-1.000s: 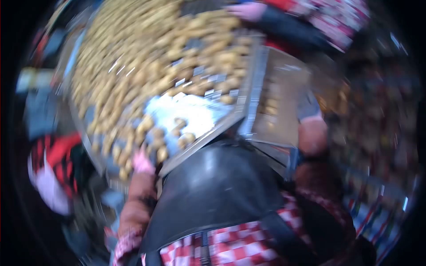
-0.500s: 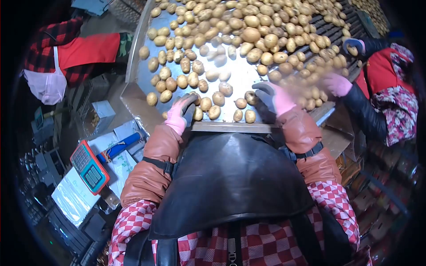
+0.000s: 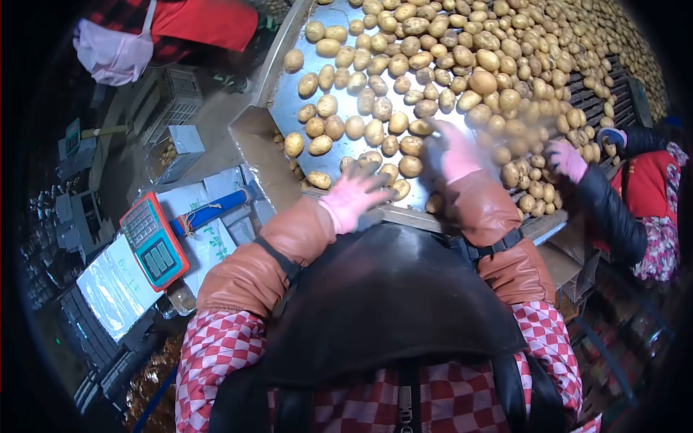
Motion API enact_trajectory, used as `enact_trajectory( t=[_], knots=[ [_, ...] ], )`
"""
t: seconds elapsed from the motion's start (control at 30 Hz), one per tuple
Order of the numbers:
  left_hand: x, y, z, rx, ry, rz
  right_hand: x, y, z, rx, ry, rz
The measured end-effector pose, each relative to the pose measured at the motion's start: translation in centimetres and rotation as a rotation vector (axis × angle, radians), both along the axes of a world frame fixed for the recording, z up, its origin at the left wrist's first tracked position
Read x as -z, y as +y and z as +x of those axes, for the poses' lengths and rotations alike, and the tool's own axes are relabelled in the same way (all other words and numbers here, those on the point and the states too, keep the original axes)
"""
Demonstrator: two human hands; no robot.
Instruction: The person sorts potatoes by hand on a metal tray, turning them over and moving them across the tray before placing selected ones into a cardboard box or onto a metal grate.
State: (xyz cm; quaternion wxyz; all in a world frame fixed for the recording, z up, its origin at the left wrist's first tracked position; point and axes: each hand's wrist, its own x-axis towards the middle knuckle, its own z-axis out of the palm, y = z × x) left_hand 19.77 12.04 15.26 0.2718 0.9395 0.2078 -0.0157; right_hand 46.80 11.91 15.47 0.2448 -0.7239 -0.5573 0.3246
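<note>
Potatoes (image 3: 334, 128) lie loose across a shiny metal sorting table (image 3: 283, 108), thickest toward the far right. My left hand (image 3: 355, 195), in a pink glove with dark fingers, is over the near edge with its fingers spread. Several potatoes lie around and beyond those fingertips, and nothing shows in its grasp. Farther right, my right hand (image 3: 456, 153) reaches over the metal in a matching glove, close to potatoes on its left and far side. Its fingers are smeared by motion, so a hold on any potato cannot be made out.
A wooden rail (image 3: 411, 218) borders the table in front of my dark apron (image 3: 390, 296). At right, a co-worker's pink-gloved hand (image 3: 567, 160) is among potatoes beside dark rollers (image 3: 599, 90). A scale display (image 3: 154, 242) and boxes stand left; another person (image 3: 202, 22) is at upper left.
My view has shifted, so the table sits farther right. My left hand has drawn back toward the edge and spread its fingers. My right hand has moved left across the metal relative to the potatoes.
</note>
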Motion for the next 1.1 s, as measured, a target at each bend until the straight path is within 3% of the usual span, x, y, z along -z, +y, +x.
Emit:
enact_trajectory(
  t=[0.03,0.07,0.13,0.17,0.3,0.33,0.37,0.43,0.47,0.5,0.53,0.6,0.67,0.7,0.8,0.87,0.9,0.93,0.97,1.03,1.1],
  knots=[
    [0.1,0.6,0.4,0.159,0.104,0.039,3.3,0.7,1.9,-0.030,-0.082,0.093],
    [1.2,1.3,0.5,0.147,0.079,0.096,6.6,1.5,3.8,-0.054,-0.171,0.186],
    [2.1,3.2,0.8,0.021,0.221,0.119,8.2,2.8,5.8,-0.068,-0.316,0.336],
    [2.3,3.5,0.3,-0.196,0.068,0.169,6.6,3.3,5.7,-0.047,-0.344,0.317],
    [3.4,4.6,-3.7,-0.560,0.142,0.197,0.3,4.3,2.6,0.047,-0.483,0.145],
    [3.5,4.6,-4.1,-0.608,0.093,0.252,1.3,4.0,1.6,-0.083,-0.591,0.089],
    [3.1,5.0,-4.3,-0.608,0.102,0.258,2.5,3.2,0.3,-0.189,-0.541,0.076],
    [2.2,5.8,-4.4,-0.849,-0.244,-0.018,3.6,1.3,-1.3,-0.260,-0.479,0.135],
    [1.3,6.5,-4.3,-1.042,-0.300,-0.109,3.4,0.3,-1.4,-0.260,-0.473,0.134],
    [0.1,7.6,-4.6,-1.108,-0.160,-0.074,3.0,-0.7,-0.9,-0.242,-0.291,0.099],
    [1.0,8.6,-5.3,-1.104,-0.060,-0.047,2.9,-1.3,-0.2,-0.222,-0.112,0.065],
    [1.0,10.2,-5.0,-1.096,0.040,-0.020,4.8,-2.9,1.0,-0.064,-0.062,0.071],
    [-1.7,11.4,-2.2,-0.883,0.376,-0.104,3.9,-4.1,1.5,0.077,0.015,0.054],
    [1.1,12.1,-2.2,-0.856,0.417,-0.130,4.0,-4.2,1.5,0.079,0.011,0.049],
    [1.9,13.3,-2.2,-0.815,0.410,-0.129,2.7,-3.7,0.5,0.065,0.189,0.206],
    [-0.2,13.1,-2.5,-0.938,0.130,-0.451,2.4,-3.0,-0.4,0.065,0.380,0.146],
    [2.5,12.8,-2.9,-0.923,-0.100,-0.531,1.3,-2.8,-0.8,0.042,0.403,0.110],
    [0.3,11.8,-1.5,-0.911,-0.185,-0.625,-1.6,-2.2,-1.6,0.130,0.563,-0.075],
    [-2.3,10.7,0.4,-0.896,-0.272,-0.722,-1.3,-1.7,-1.6,0.094,0.582,-0.168],
    [-3.0,10.5,3.0,-0.734,-0.221,-0.639,1.0,-1.4,-1.6,0.124,0.911,-0.233],
    [-4.3,8.8,6.2,-0.681,-0.423,-1.166,-2.4,-0.9,-1.9,0.030,0.788,-0.065]
  ],
)
